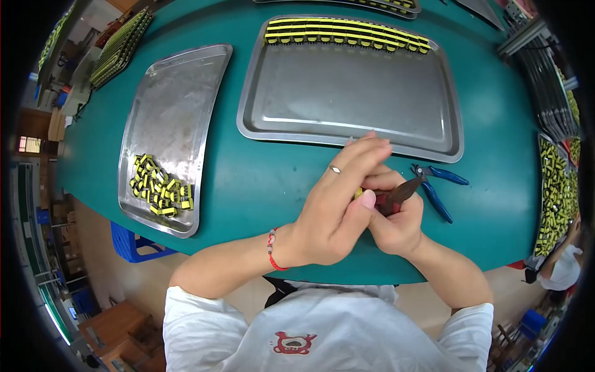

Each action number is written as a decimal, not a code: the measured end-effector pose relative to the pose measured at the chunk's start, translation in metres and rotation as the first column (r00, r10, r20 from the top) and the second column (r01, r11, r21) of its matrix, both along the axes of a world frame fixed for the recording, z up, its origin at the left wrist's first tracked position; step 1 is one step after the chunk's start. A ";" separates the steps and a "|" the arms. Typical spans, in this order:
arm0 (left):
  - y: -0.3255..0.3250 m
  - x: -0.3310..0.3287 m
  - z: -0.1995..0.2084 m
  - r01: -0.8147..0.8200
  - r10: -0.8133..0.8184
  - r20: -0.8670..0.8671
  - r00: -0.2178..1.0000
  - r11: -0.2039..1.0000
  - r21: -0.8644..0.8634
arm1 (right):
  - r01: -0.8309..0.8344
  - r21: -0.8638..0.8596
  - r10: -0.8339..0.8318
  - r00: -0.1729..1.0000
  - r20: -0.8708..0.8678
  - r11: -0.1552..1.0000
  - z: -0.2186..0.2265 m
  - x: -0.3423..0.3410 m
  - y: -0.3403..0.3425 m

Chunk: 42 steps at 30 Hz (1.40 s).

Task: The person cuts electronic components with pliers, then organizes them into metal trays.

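Note:
My left hand (331, 204), with a ring and a red wrist cord, leans against my right in front of the large tray. Its thumb and bent fingers close on a small yellow piece (358, 193), of which only a sliver shows between them. In my right hand (403, 226) is a pair of pliers (404, 190) with dark jaws and red on the grips; the jaws point up and to the right. Most of the handles are hidden by my fingers. Just right of that hand, blue-handled cutters (437, 201) lie on the table with their handles spread.
A metal tray (347, 93) carries rows of yellow-and-black parts (347, 34) along its far edge. On the left tray (170, 99) lies a loose heap of similar parts (158, 189). A bin of yellow parts (553, 198) stands at the right edge, near another person (561, 266).

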<state>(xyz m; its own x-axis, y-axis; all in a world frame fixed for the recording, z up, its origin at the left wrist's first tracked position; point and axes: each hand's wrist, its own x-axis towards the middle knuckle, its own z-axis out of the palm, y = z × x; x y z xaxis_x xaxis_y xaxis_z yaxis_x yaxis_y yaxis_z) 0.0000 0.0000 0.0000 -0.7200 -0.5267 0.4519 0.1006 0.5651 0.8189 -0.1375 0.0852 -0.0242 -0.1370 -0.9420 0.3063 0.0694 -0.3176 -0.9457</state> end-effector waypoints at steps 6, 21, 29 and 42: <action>-0.002 -0.005 -0.002 0.012 -0.007 -0.044 0.999 0.993 0.114 | 0.035 0.019 -0.035 0.999 -0.027 0.999 0.008 0.001 -0.003; 0.002 -0.001 0.017 0.189 -0.084 -0.229 0.970 0.851 0.490 | 0.117 -0.627 -0.476 0.760 -0.443 0.770 0.024 -0.023 -0.003; 0.000 -0.002 0.012 0.195 -0.084 -0.249 0.965 0.864 0.463 | 0.084 -0.651 -0.489 0.734 -0.472 0.754 0.023 -0.025 -0.004; 0.001 -0.003 0.015 0.070 0.035 -0.195 0.980 0.860 0.506 | 0.078 -0.603 -0.468 0.712 -0.524 0.794 0.034 -0.027 -0.003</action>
